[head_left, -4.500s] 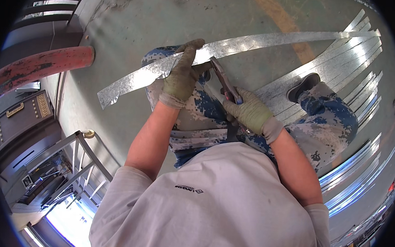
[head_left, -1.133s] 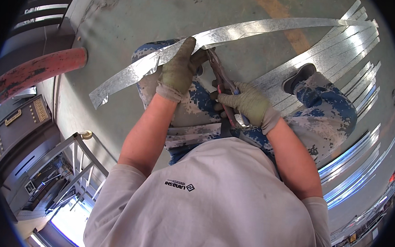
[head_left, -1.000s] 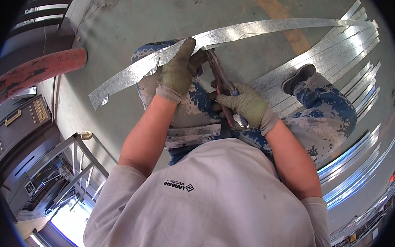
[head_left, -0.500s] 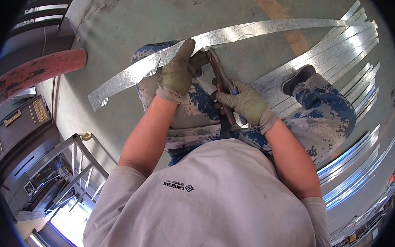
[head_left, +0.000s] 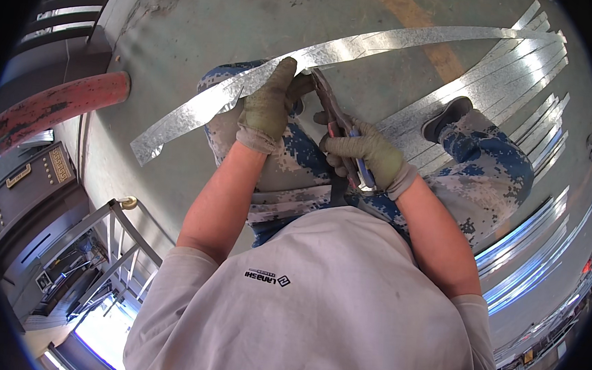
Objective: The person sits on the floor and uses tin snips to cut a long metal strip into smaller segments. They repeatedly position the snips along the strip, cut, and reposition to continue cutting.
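Note:
A long, shiny sheet-metal strip [head_left: 359, 46] arches across in front of me, its near end low on the left and its far end over the stack at the upper right. My left hand [head_left: 268, 105], in a worn green-grey glove, is closed on the strip's edge, thumb on top. Beside that grip, a small bent tab sticks out from the strip's lower edge. My right hand [head_left: 369, 152], gloved alike, is wrapped around tin snips [head_left: 330, 99] with red and blue handles. Their dark jaws point up at the strip's edge, near my left fingers; the exact contact is hidden.
Flat metal strips [head_left: 478, 87] lie layered on the floor at the right, beside my shoe [head_left: 446, 118]. More narrow strips [head_left: 536, 254] lie lower right. At the left are a red curved pipe [head_left: 63, 110], a metal frame [head_left: 127, 236] and a dark ornamented panel [head_left: 31, 186].
The snips' handles have swung and my right fingers have shifted on them, showing more of the blue handle. My left hand and the strip have barely moved.

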Tool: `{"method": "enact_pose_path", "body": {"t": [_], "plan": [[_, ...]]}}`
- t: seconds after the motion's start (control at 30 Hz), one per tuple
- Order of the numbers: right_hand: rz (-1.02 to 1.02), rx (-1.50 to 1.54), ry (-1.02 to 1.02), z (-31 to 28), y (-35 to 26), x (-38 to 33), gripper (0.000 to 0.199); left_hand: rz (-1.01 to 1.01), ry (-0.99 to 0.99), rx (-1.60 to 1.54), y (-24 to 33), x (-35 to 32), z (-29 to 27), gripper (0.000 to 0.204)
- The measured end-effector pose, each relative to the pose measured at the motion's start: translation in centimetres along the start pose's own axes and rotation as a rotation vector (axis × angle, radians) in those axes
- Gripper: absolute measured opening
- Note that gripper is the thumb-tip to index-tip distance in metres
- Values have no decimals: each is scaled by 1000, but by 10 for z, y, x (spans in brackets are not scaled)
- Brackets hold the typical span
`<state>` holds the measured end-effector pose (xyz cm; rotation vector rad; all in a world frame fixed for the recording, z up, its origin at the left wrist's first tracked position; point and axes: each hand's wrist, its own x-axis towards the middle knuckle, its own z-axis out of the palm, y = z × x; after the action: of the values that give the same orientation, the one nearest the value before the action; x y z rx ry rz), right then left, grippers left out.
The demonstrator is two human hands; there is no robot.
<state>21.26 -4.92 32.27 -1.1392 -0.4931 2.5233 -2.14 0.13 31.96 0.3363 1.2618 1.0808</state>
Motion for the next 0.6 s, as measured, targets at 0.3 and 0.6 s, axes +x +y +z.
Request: {"method": "enact_pose_path", "body": {"t": [0.3, 0.6], "plan": [[-36, 1, 105, 21, 1, -1, 52, 14, 69, 55, -3, 1, 4, 24], [-180, -420, 268, 25, 25, 20, 46, 50, 55, 68, -13, 7, -6, 30]]}}
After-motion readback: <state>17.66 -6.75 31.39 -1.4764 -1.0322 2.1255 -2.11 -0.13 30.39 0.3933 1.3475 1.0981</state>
